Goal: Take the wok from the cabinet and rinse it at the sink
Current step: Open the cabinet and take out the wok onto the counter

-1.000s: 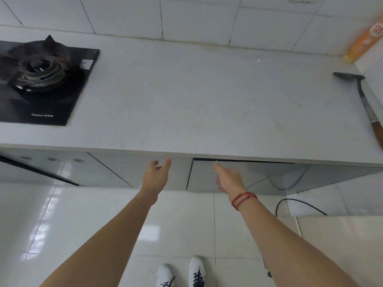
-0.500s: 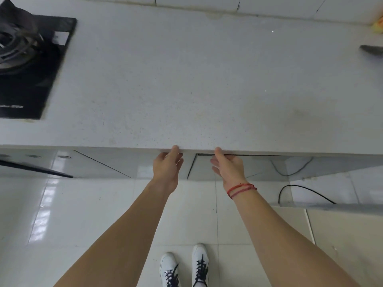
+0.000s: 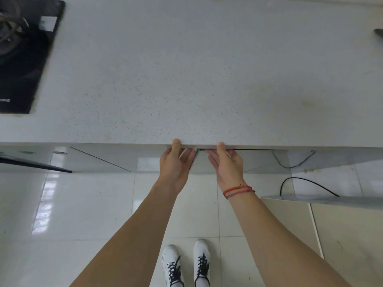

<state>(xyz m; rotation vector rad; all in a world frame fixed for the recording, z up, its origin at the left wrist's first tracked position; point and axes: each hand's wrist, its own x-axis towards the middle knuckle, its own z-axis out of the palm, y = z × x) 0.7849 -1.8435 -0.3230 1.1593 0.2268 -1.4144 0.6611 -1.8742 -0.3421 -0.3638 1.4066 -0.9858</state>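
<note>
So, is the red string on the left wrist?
No, the red string circles the right wrist, just behind the right hand; the wrist of the left hand is bare.

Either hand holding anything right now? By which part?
Cannot tell: left hand and right hand reach the top edges of the cabinet doors, but the fingers end hidden under the countertop lip.

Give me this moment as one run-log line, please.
step: pre-open | left hand: at left cabinet door top | right hand: at right cabinet door top | wok: not visible
</note>
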